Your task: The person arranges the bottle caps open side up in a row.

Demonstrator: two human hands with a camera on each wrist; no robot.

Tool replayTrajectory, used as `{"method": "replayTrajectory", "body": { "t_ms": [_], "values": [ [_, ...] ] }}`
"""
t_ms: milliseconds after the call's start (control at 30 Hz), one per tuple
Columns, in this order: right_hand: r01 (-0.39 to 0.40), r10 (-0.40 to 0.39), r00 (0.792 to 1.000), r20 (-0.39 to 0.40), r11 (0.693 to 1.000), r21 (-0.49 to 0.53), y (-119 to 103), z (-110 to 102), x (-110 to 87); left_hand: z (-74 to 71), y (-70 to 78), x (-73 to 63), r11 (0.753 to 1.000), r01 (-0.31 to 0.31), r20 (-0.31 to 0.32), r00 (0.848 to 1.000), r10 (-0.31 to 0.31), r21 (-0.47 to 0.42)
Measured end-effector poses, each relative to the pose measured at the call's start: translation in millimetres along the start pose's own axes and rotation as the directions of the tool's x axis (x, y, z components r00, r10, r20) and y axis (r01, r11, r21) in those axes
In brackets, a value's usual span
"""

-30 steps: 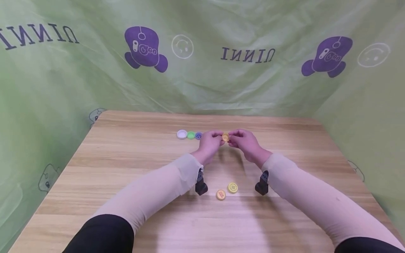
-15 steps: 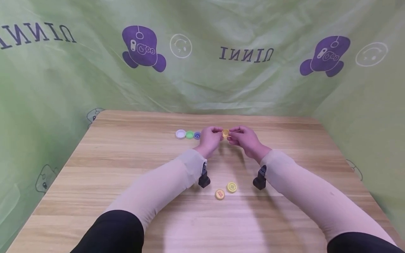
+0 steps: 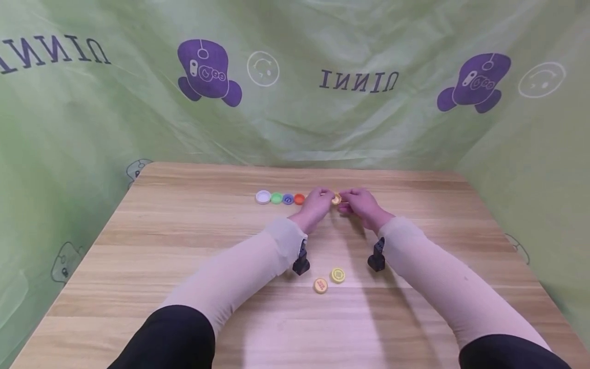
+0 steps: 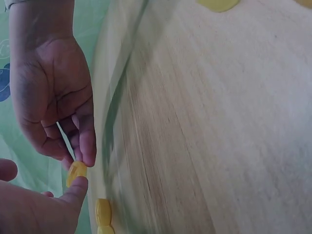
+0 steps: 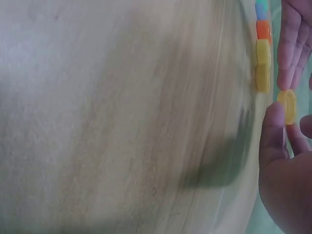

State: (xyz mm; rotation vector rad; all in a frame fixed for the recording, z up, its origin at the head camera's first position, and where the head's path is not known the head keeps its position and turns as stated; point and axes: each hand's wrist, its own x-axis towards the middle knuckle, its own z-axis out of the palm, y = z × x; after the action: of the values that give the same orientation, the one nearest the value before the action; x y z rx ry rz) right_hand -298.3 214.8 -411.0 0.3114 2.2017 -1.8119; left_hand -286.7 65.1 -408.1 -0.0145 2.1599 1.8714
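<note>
A small yellow bottle cap [image 3: 336,199] is held up between both hands, tilted on edge above the far part of the table. My left hand [image 3: 318,207] pinches its left side, the thumb over the edge in the left wrist view. From the right, my right hand [image 3: 364,206] pinches it between thumb and finger. A row of caps runs to the left: white [image 3: 263,197], green [image 3: 276,198], blue [image 3: 288,199] and orange-red [image 3: 299,199]. Two more yellow caps [image 5: 263,79] continue the row in the right wrist view; my left hand hides them in the head view.
Nearer on the wooden table [image 3: 184,225] lie a yellow patterned cap [image 3: 338,275] and an orange cap with red print [image 3: 320,285]. Black wrist cameras [image 3: 301,262] hang under both sleeves. A green printed cloth [image 3: 295,123] surrounds the table at the back and sides.
My left hand has shifted right along the row, uncovering the orange-red cap. The held yellow cap has moved slightly right and down. The right hand stays close to it.
</note>
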Motion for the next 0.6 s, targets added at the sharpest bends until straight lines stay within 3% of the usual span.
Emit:
{"method": "replayTrajectory", "body": {
  "t_ms": [367,500,600],
  "values": [
    [-0.072,0.077,0.994,0.079,0.995,-0.068,5.6,-7.5,4.7,4.8,-1.3,-3.9,0.988,0.085,0.106,0.992,-0.072,-0.129],
    [-0.085,0.09,0.993,0.07,0.994,-0.074,4.6,-8.0,4.5,6.8,-2.4,-3.2,0.983,0.099,0.133,0.988,-0.078,-0.155],
    [-0.093,0.098,0.994,0.055,0.992,-0.082,3.6,-8.1,4.4,7.6,-2.5,-2.9,0.98,0.096,0.118,0.99,-0.076,-0.172]
  ]
}}
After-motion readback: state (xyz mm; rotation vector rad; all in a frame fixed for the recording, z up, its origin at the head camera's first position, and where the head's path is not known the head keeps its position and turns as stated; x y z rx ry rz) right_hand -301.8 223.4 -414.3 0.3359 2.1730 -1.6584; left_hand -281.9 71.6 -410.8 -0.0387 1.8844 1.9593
